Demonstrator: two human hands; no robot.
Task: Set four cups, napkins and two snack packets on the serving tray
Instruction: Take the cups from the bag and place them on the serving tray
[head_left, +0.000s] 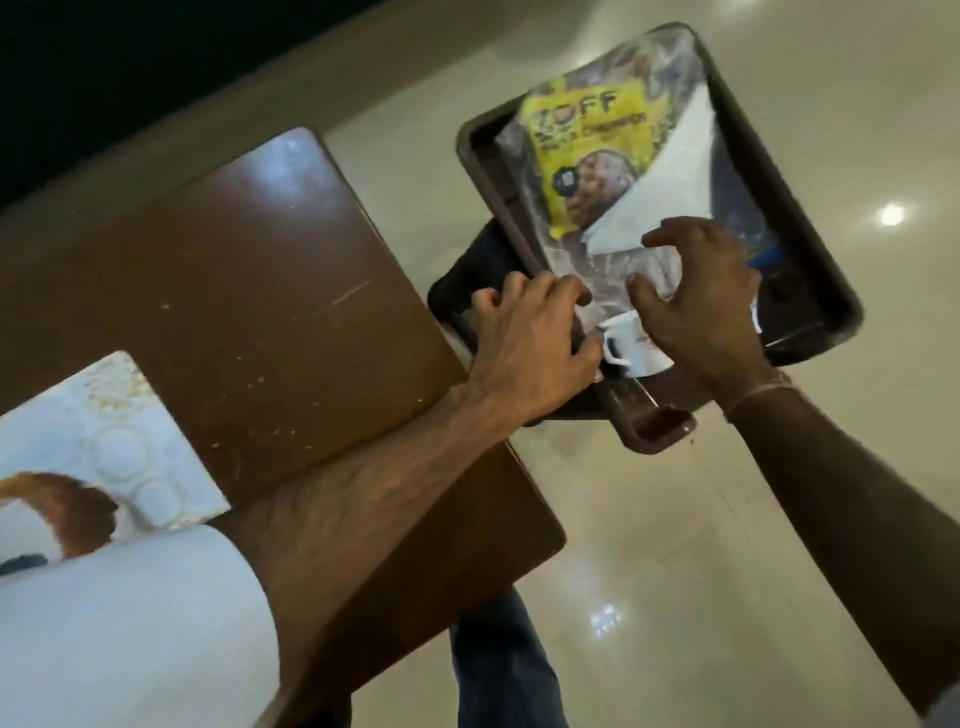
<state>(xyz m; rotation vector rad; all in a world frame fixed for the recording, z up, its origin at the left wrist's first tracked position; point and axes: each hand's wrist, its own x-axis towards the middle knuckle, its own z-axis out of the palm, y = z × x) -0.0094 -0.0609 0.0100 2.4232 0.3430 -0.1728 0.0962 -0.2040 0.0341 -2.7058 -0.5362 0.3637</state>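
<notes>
**Brown tray loaded past the table's right edge**

Brown plastic serving tray (810, 280) sits tilted to the right of the wooden table (249, 291), over pale glossy floor (779, 519); what supports it is not clear. On it lies a clear snack packet (582, 150) with a yellow label, and a white napkin (670, 182) rests folded against that packet's right side. A white cup (636, 348) with a handle stands at the tray's near end, between the two hands. The left hand (530, 353) presses on the tray's near-left rim, fingers curled, thumb beside the cup handle; whether it grips anything I cannot tell. The right hand (706, 301) hovers above the cup and the packet's near end with fingers spread and bent, holding nothing visible. Other cups and a second packet cannot be made out. On the table's near-left lies a white patterned board (119, 447).
</notes>
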